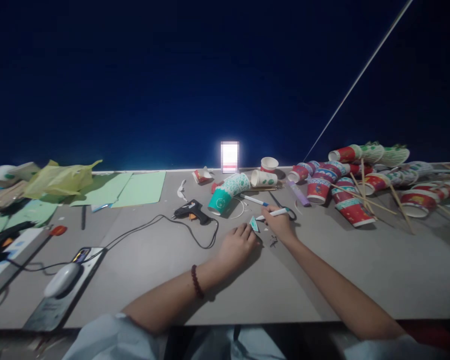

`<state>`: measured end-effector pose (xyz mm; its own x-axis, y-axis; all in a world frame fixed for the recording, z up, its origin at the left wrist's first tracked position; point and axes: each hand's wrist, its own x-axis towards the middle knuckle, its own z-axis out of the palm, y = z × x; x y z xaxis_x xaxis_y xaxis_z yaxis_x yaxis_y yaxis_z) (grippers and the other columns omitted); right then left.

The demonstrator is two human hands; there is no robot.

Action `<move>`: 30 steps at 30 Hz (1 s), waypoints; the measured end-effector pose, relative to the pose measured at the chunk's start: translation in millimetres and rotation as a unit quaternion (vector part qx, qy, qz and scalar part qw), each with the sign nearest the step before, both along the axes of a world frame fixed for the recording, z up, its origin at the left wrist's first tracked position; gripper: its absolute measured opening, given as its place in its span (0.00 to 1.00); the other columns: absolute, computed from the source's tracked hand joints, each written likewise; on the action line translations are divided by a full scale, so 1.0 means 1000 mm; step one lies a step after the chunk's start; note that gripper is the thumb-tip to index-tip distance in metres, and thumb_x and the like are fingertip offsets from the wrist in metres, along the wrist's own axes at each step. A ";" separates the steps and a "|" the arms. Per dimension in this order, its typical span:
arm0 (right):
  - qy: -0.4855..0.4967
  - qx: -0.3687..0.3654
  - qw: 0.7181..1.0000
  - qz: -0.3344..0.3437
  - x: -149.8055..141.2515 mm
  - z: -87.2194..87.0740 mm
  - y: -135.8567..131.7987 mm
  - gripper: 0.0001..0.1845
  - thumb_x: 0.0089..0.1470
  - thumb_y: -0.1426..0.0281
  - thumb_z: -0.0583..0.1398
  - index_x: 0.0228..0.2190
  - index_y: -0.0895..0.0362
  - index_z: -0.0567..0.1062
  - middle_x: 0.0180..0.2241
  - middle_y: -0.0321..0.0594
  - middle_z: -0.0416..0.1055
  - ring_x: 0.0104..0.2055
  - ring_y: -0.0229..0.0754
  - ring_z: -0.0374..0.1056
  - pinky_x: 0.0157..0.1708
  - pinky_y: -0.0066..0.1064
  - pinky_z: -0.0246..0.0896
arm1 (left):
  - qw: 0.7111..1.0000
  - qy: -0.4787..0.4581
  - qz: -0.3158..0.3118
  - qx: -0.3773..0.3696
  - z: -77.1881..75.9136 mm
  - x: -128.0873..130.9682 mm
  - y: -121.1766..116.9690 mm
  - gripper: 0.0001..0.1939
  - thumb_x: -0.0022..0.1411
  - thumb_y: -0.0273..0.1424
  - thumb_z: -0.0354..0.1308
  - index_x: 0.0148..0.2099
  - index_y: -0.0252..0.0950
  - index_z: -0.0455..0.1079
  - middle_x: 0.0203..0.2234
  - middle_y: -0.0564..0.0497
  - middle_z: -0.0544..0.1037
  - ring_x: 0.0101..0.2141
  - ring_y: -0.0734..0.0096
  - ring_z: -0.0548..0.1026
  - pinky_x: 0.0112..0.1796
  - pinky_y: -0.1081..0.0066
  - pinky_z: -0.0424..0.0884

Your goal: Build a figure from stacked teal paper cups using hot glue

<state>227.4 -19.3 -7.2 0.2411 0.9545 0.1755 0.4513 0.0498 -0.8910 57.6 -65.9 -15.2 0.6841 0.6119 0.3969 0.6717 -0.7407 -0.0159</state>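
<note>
My right hand (282, 225) grips a white marker pen (279, 213), its tip pointing left toward a small green triangular paper piece (254, 224). That piece is held at the fingertips of my left hand (237, 245), which rests low on the table with its fingers curled together. The thumb of my left hand is mostly hidden. Small dark scraps (273, 241) lie just below the pen. Beyond my hands a green-and-white chain of paper cups (230, 192) lies on its side. Another pen (253, 200) with a blue end lies behind the marker, near black-handled scissors (291, 213).
A black glue gun (192, 212) with a trailing cord lies left of my hands. Farther left are green paper sheets (138, 189), a yellow plastic bag (62, 180), a power strip (13, 255) and a phone (56, 305) under a white case (62, 279). Decorated cup chains (354, 205) and sticks crowd the right.
</note>
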 end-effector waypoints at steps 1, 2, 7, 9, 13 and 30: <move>0.003 -0.004 1.000 0.002 0.000 0.000 0.000 0.17 0.46 0.58 0.55 0.14 0.54 0.64 0.12 0.33 0.62 0.17 0.37 0.58 0.19 0.28 0.53 | 1.000 -0.001 0.001 0.000 0.000 0.000 0.000 0.10 0.67 0.33 0.50 0.42 0.32 0.69 0.43 0.40 0.75 0.47 0.59 0.72 0.40 0.63 0.72; 0.006 -0.007 1.000 0.004 0.000 0.000 0.000 0.17 0.46 0.58 0.55 0.13 0.54 0.64 0.12 0.33 0.62 0.17 0.37 0.57 0.19 0.28 0.53 | 1.000 -0.002 0.002 -0.002 0.000 0.000 0.000 0.10 0.67 0.33 0.50 0.42 0.32 0.69 0.43 0.39 0.76 0.47 0.59 0.72 0.40 0.63 0.72; -0.001 -0.002 1.000 0.017 0.000 -0.001 0.001 0.17 0.46 0.60 0.55 0.12 0.54 0.64 0.12 0.34 0.63 0.17 0.37 0.58 0.20 0.28 0.53 | 1.000 -0.008 0.001 -0.014 0.000 0.001 -0.001 0.10 0.66 0.33 0.51 0.43 0.32 0.70 0.44 0.38 0.75 0.48 0.59 0.72 0.40 0.62 0.73; -0.002 -0.005 1.000 0.017 0.000 -0.002 0.001 0.17 0.45 0.60 0.55 0.12 0.54 0.63 0.12 0.33 0.62 0.17 0.37 0.58 0.20 0.28 0.53 | 1.000 -0.006 0.003 -0.016 0.000 0.001 -0.001 0.11 0.66 0.33 0.51 0.43 0.31 0.69 0.44 0.38 0.75 0.48 0.58 0.72 0.40 0.62 0.73; -0.002 -0.002 1.000 -0.006 0.000 -0.002 0.001 0.16 0.45 0.60 0.55 0.13 0.53 0.63 0.11 0.33 0.62 0.17 0.37 0.57 0.19 0.28 0.52 | 1.000 -0.003 -0.002 -0.013 0.000 0.000 0.000 0.10 0.66 0.33 0.51 0.42 0.31 0.69 0.45 0.38 0.75 0.49 0.57 0.72 0.41 0.62 0.72; 0.004 0.001 1.000 0.015 0.000 -0.001 0.000 0.17 0.45 0.62 0.55 0.11 0.54 0.62 0.10 0.32 0.59 0.16 0.35 0.55 0.18 0.26 0.51 | 1.000 -0.001 0.000 0.006 0.001 0.000 -0.001 0.10 0.66 0.33 0.51 0.42 0.31 0.69 0.45 0.39 0.76 0.49 0.58 0.72 0.40 0.64 0.72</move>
